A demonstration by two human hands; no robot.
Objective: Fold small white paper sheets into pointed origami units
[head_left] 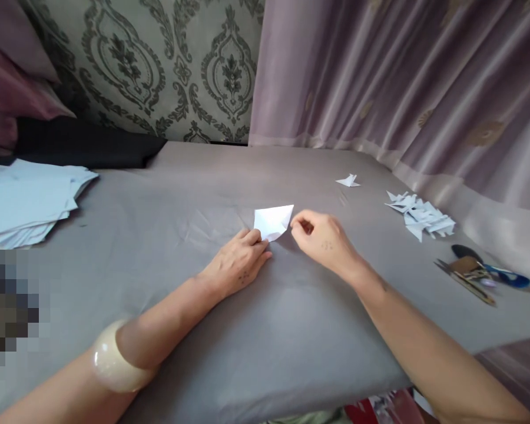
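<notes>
A small sheet of white paper (274, 221), creased and partly folded, is at the middle of the grey-covered table. My left hand (242, 259) grips its lower left corner, the fingers closed over the edge. Just right of the paper, my right hand (320, 235) is curled with thumb and forefinger pinched together. A narrow gap seems to part its fingertips from the paper's right corner, and whether anything tiny sits in the pinch is hidden. A pale bangle (119, 359) circles my left forearm.
A folded paper bird (348, 181) lies beyond my right hand, with a heap of similar folded papers (421, 215) farther right. Scissors and small tools (481, 274) lie near the right edge. Stacked white sheets (30, 200) and a black cloth (88, 141) occupy the left.
</notes>
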